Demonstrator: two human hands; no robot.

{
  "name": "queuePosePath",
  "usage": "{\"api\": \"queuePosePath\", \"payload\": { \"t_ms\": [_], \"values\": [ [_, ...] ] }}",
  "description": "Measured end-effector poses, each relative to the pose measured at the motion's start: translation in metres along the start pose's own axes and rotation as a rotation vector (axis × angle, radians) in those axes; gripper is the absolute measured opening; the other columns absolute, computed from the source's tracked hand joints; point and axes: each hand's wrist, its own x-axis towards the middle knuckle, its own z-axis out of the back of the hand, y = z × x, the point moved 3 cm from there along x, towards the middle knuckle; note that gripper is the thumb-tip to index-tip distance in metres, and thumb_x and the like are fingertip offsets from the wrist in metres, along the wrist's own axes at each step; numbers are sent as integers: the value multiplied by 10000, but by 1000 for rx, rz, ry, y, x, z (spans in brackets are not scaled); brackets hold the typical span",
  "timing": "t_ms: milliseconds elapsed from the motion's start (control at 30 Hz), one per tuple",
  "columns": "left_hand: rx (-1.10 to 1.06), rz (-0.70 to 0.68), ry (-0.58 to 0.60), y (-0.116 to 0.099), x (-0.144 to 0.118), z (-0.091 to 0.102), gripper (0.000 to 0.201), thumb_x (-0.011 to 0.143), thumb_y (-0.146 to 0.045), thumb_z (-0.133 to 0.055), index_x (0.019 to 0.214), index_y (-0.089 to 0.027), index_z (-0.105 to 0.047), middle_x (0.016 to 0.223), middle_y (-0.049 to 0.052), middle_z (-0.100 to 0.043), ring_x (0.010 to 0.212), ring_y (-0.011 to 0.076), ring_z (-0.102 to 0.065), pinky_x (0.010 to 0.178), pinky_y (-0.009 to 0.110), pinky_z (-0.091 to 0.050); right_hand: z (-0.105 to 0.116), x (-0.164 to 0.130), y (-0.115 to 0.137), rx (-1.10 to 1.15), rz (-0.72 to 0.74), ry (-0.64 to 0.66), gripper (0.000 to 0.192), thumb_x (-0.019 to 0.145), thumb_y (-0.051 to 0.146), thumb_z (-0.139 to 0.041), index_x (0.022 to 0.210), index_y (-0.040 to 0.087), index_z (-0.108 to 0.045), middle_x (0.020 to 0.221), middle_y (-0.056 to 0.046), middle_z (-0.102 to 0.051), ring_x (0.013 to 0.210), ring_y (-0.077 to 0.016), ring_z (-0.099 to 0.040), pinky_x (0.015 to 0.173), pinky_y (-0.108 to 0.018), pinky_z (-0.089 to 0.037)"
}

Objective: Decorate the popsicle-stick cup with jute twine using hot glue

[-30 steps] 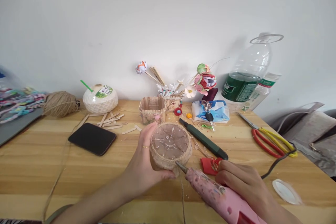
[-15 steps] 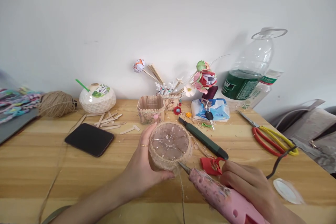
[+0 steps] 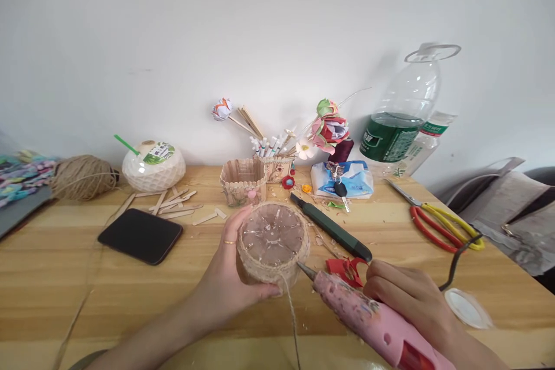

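Your left hand point(image 3: 232, 277) has its grip wrapped around the twine-wrapped cup point(image 3: 273, 241); your right hand point(image 3: 410, 300) grip clasps the pink glue gun point(image 3: 368, 321), whose nozzle touches the cup's side.

A plain white wall point(image 3: 277, 23) is filling the upper half of the view, lit softly and evenly — faint shadows are falling on it at the right. A light wooden worktop point(image 3: 56, 277) is running along its foot. Grey fabric point(image 3: 507, 208) is lying past the worktop's right edge — possibly a bag.
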Motion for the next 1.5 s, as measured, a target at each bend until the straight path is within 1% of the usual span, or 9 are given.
{"api": "queuePosePath", "payload": {
  "t_ms": [100, 300, 600, 800, 1033, 1200, 1333, 1433, 1500],
  "values": [
    [14, -8, -9, 2, 0, 1, 977, 597, -307, -826, 1356, -347, -212, 1451, 108, -310, 1362, 354, -322, 1105, 592, -249, -1, -3, -4, -11, -11, -9, 262, 975, 243, -270, 761, 207, -417, 630, 5, -418, 542, -135, -396, 493, -282, -249],
    [11, -58, -6, 3, 1, 1, 954, 609, -333, -819, 1357, -333, -228, 1438, 119, -332, 1387, 359, -284, 1113, 591, -229, -2, -6, -11, -58, -46, -41, 312, 992, 255, -231, 741, 207, -410, 633, 5, -425, 528, -125, -392, 490, -281, -241],
    [-58, -11, 15, 3, 0, 2, 938, 613, -365, -821, 1345, -341, -236, 1486, 117, -310, 1351, 336, -372, 1078, 528, -351, 8, 4, -8, -87, -15, -52, 351, 988, 323, -251, 690, 210, -397, 585, 10, -432, 497, -114, -401, 458, -265, -250],
    [-25, 32, 15, 8, -2, 5, 958, 605, -359, -826, 1358, -341, -235, 1502, 115, -299, 1370, 353, -334, 1087, 547, -329, 2, -2, -19, -67, -81, -31, 279, 940, 291, -344, 673, 214, -370, 619, 15, -403, 512, -117, -361, 476, -275, -227],
    [-49, 51, -3, 12, -1, 5, 975, 584, -365, -833, 1364, -320, -251, 1493, 127, -312, 1370, 377, -320, 1098, 583, -279, -1, -2, -26, -61, -79, -51, 198, 826, 217, -452, 675, 222, -324, 644, 24, -379, 525, -117, -349, 493, -276, -200],
    [-58, 41, 21, 13, -2, 6, 983, 586, -355, -838, 1368, -324, -243, 1506, 125, -292, 1374, 365, -319, 1098, 561, -298, -4, 1, -31, -78, -75, -53, 200, 833, 175, -467, 673, 217, -353, 637, 30, -372, 529, -110, -351, 488, -262, -208],
    [-68, 29, 36, 14, -4, 6, 1005, 573, -390, -842, 1370, -317, -234, 1528, 139, -237, 1385, 375, -287, 1110, 580, -260, -2, 6, -35, -97, -75, -35, 213, 853, 203, -452, 656, 213, -372, 627, 31, -392, 515, -102, -363, 480, -247, -230],
    [-75, 32, 52, 16, -4, 6, 1005, 578, -433, -831, 1373, -320, -227, 1529, 143, -231, 1389, 385, -271, 1113, 601, -229, 3, 8, -39, -108, -155, -6, 200, 859, 245, -449, 665, 207, -416, 642, 15, -455, 516, -105, -423, 478, -236, -271],
    [-77, 40, 47, 16, -4, 6, 1001, 585, -439, -827, 1379, -319, -228, 1526, 140, -241, 1391, 381, -268, 1118, 591, -225, 9, 5, -46, -166, -282, -1, 171, 863, 282, -486, 713, 201, -480, 669, 3, -523, 538, -114, -484, 497, -236, -299]
  ]
}}
